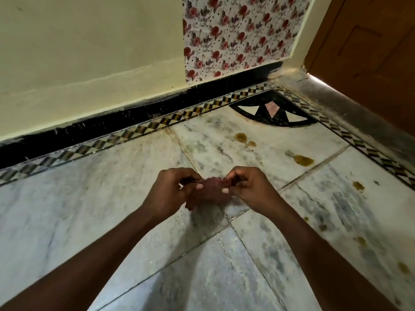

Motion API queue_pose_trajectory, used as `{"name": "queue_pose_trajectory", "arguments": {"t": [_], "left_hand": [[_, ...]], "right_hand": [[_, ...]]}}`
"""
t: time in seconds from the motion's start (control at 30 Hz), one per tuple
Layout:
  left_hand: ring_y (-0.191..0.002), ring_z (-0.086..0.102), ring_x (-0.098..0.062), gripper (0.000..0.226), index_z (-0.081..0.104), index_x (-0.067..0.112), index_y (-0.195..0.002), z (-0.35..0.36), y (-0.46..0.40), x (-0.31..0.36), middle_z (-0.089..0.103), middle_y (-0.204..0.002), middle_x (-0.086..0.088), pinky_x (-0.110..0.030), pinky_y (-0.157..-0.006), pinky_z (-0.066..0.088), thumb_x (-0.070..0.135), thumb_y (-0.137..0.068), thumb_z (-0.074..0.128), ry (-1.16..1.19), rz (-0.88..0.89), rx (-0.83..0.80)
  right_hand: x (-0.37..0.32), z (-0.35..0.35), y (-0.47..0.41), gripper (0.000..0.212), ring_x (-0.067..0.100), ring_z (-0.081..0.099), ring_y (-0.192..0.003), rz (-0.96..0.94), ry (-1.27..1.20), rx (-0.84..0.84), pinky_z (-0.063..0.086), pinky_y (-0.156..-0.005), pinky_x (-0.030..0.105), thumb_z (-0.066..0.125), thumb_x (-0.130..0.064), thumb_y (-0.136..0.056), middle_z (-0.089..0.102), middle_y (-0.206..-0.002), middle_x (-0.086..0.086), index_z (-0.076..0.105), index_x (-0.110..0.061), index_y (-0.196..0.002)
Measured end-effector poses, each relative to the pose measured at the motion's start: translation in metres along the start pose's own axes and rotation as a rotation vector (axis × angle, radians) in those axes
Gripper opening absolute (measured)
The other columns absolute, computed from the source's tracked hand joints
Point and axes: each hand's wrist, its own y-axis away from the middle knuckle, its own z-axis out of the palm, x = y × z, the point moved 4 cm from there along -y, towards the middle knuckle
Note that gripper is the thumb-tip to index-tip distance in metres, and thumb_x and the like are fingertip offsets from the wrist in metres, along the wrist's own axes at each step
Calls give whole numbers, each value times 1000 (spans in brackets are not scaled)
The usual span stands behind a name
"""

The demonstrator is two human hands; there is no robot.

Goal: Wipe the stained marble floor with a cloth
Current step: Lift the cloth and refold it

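A small dark red cloth (pixel 212 187) is stretched between my two hands above the floor. My left hand (pixel 173 189) pinches its left end and my right hand (pixel 249 187) pinches its right end. The white and grey marble floor (pixel 112 209) lies below. Brown-yellow stains mark it: a pair (pixel 241 137) near the far corner, a larger one (pixel 303 160) to the right, and several small ones (pixel 358 186) along the right side.
A cream wall with a black skirting (pixel 134 117) runs along the far side, with floral paper (pixel 235 34) above. A chequered border (pixel 202 108) edges the floor. A brown wooden door (pixel 370 41) and a dark threshold (pixel 350 113) close the right side.
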Motion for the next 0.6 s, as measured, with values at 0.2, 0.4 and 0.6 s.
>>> {"name": "queue_pose_trajectory", "arguments": {"t": [0.2, 0.4, 0.6], "left_hand": [[-80, 70, 3, 11, 83, 20, -100, 38, -43, -37, 77, -87, 14, -19, -80, 53, 14, -90, 83, -43, -52, -49], [-121, 66, -31, 33, 73, 18, -126, 57, -74, -86, 69, -131, -7, -51, -100, 56, 13, -93, 73, -200, -196, -9], [-129, 58, -41, 41, 62, 11, -137, 42, -68, -138, 58, -144, -13, -56, -100, 52, 23, -98, 68, -399, -198, 47]], "right_hand": [[39, 14, -24, 25, 7, 64, -68, 147, 125, 139, 53, -68, 23, 91, -5, -77, 70, -78, -7, 74, -20, -86], [66, 35, -32, 39, 31, 62, -105, 11, 534, 227, 56, -84, 45, 76, -11, -86, 61, -117, 9, 67, -17, -123], [86, 89, -4, 58, 45, 54, -135, -243, 905, -82, 52, -101, 52, 59, -58, -88, 57, -144, 19, 67, -17, -129]]}}
